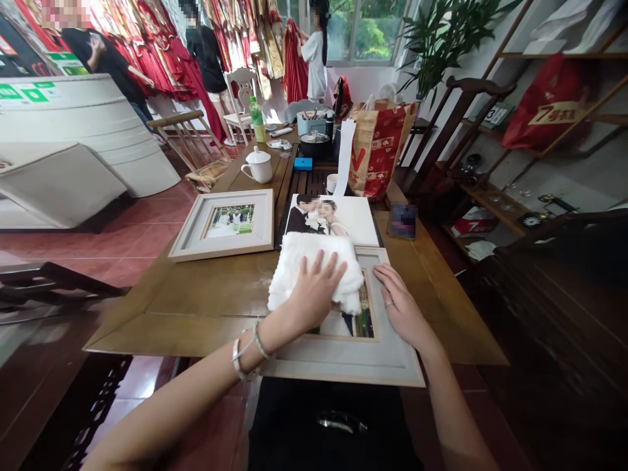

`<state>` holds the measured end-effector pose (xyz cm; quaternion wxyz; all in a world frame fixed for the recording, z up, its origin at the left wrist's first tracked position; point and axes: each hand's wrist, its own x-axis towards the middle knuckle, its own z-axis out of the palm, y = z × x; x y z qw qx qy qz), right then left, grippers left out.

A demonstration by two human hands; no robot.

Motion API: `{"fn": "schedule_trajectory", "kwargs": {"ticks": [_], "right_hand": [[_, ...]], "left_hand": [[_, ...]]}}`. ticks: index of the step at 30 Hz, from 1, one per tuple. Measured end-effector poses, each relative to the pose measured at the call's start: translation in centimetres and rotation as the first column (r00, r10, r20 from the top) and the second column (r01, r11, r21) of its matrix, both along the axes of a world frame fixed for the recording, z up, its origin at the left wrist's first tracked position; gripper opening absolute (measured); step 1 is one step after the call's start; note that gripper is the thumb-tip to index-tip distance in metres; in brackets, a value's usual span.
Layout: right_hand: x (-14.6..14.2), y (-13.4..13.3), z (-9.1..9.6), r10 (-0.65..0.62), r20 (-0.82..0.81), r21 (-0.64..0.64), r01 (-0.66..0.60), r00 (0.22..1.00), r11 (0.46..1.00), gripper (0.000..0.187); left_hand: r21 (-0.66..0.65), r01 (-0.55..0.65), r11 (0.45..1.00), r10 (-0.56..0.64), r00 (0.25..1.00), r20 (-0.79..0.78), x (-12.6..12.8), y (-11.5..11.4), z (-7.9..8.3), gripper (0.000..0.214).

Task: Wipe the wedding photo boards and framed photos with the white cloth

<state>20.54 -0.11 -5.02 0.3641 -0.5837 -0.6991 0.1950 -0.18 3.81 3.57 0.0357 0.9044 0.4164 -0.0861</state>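
Observation:
My left hand (316,291) lies with fingers spread on a folded white towel (294,261), pressing it onto a picture frame (338,360) at the table's near edge. The towel and hand hide much of the photo inside. My right hand (402,307) rests on the frame's right side, fingers stretched out and touching the pale mat. Just beyond the towel is a large wedding photo (363,219) lying flat. A second framed picture (228,222) lies on the table to the left.
On the wooden table (196,294) stand a white lidded cup (258,165), a green bottle (256,119), a blue box (303,163) and a red-brown paper bag (380,150). A small dark box (403,221) sits at the right. People stand near hanging red garments behind.

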Motion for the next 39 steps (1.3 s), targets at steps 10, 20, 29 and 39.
{"fn": "schedule_trajectory", "kwargs": {"ticks": [10,20,29,39], "right_hand": [[-0.2,-0.1,0.0,-0.03,-0.01,0.026,0.03,1.0,0.999,0.043],[-0.2,0.0,0.3,-0.03,-0.029,-0.034,0.029,0.999,0.999,0.044],[-0.4,-0.2,0.2,-0.03,-0.03,-0.039,0.029,0.999,0.999,0.044],[-0.3,-0.1,0.1,-0.014,-0.028,-0.024,0.013,1.0,1.0,0.045]], "left_hand": [[-0.372,0.096,0.923,-0.104,0.995,-0.003,-3.1,-12.2,0.5,0.085],[0.039,-0.162,0.986,0.16,0.985,0.062,-0.3,0.3,-0.5,0.082],[-0.194,-0.08,0.978,0.044,0.982,-0.183,-3.7,-5.8,2.3,0.085],[-0.31,-0.116,0.944,0.077,0.988,-0.134,-6.2,-9.4,2.7,0.098]]}}
